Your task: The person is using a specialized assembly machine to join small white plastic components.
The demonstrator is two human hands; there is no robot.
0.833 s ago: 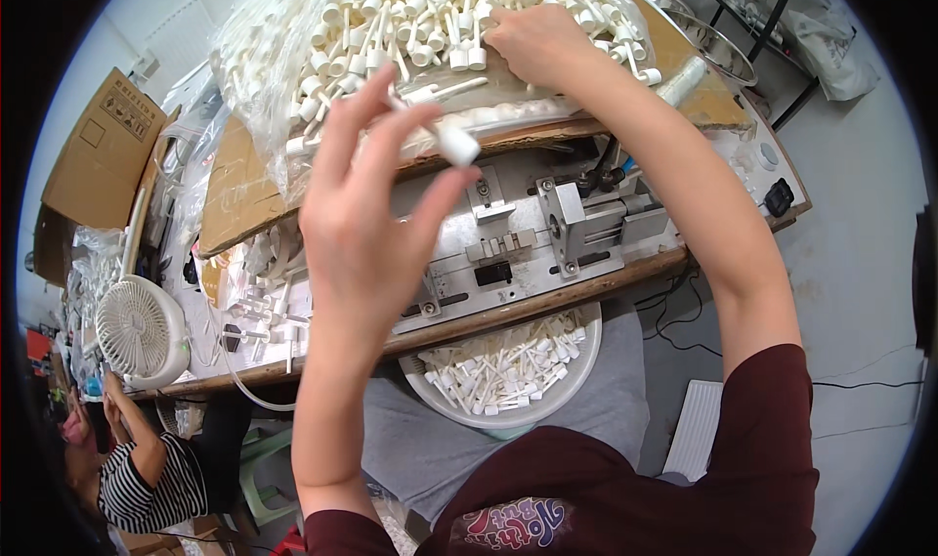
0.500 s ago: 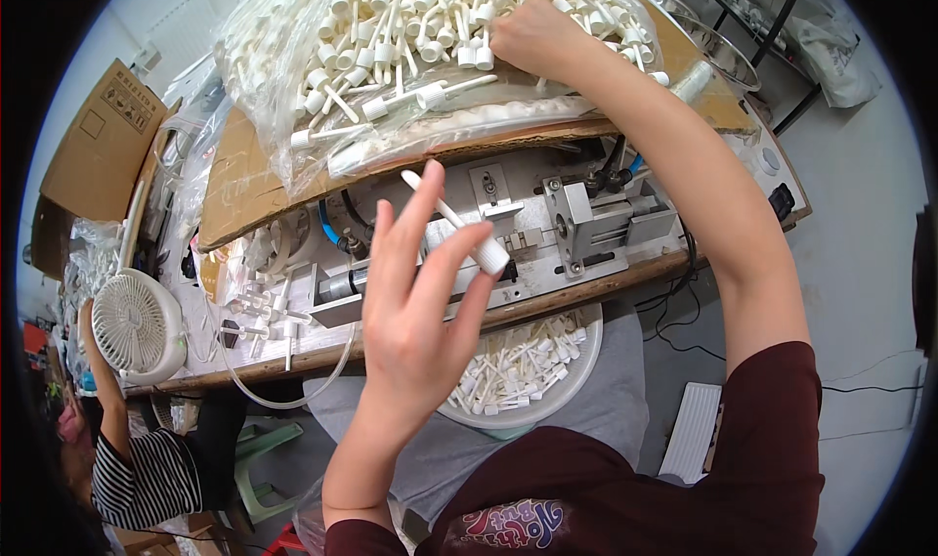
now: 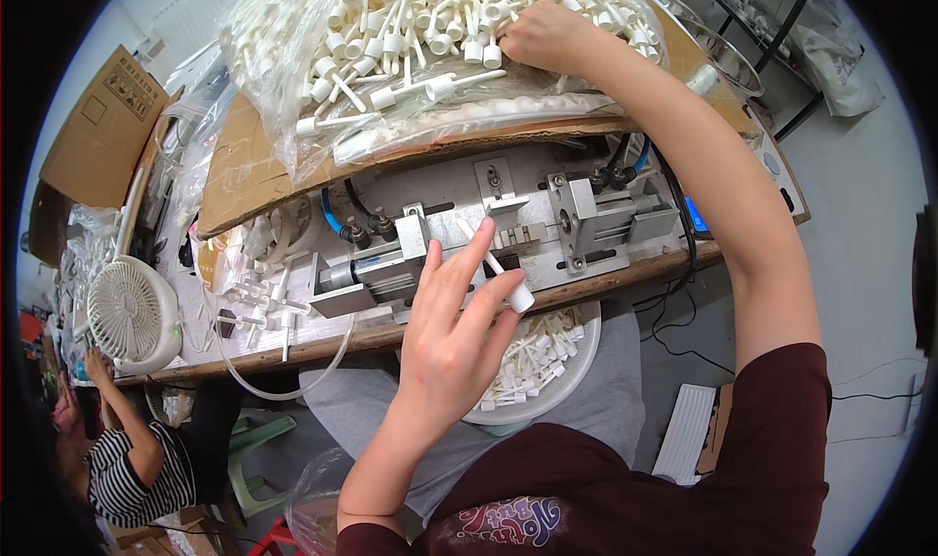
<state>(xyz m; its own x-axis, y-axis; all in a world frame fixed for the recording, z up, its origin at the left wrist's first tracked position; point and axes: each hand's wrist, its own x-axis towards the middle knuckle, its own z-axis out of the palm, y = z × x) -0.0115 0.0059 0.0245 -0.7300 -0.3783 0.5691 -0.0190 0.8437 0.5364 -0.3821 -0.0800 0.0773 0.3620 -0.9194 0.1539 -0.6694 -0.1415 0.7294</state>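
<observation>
The left hand [image 3: 451,346] pinches a white plastic pump piece [image 3: 508,284] between thumb and fingertips, the other fingers spread, just above the metal press [image 3: 508,229] on the surface [image 3: 293,346]. The right hand [image 3: 547,36] is curled closed among the loose white pieces in the clear bag [image 3: 410,38]; whether it has one I cannot tell. Seating the stem straight in the slot would do it well. Since the earlier frames the left hand has dropped from the bag toward the press.
</observation>
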